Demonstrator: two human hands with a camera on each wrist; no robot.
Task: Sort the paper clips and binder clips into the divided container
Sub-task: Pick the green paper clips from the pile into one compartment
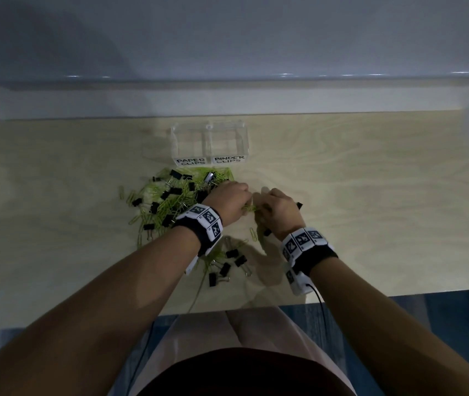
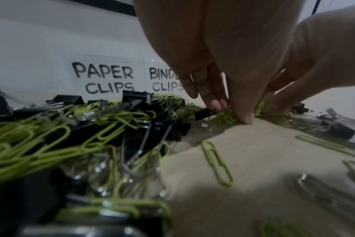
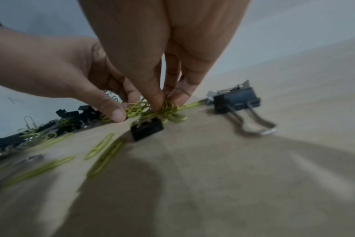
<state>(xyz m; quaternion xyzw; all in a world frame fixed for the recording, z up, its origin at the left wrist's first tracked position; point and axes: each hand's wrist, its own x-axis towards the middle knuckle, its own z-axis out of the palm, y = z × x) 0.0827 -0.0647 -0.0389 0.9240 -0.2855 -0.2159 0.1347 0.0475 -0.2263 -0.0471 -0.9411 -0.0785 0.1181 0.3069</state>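
- A clear divided container (image 1: 210,144) was seen on the pale wooden worktop (image 1: 356,195), at its far side; the near wall carried two labels, "PAPER CLIPS" on the left compartment and "BINDER CLIPS" on the right. No clips could be made out inside either compartment.
- A mixed heap of green paper clips (image 1: 183,195) and black binder clips (image 1: 174,192) was spread just in front of the container and towards the person; a smaller scatter (image 1: 227,265) lay nearer the worktop's front edge.
- The left hand (image 1: 227,202) and right hand (image 1: 277,208) were brought together at the right edge of the heap, fingertips down at the worktop.
- In the right wrist view, a tangled bunch of green paper clips (image 3: 152,110) was pinched by the right hand's fingertips (image 3: 158,102); the grip was closed on the bunch. A small binder clip (image 3: 147,129) lay just in front of the tangle.
- The same tangle was pinched from the other side by the left hand's thumb and fingers (image 3: 117,112).
- A larger binder clip (image 3: 238,100) with its wire handles folded out was noted lying apart, to the right of the hands.
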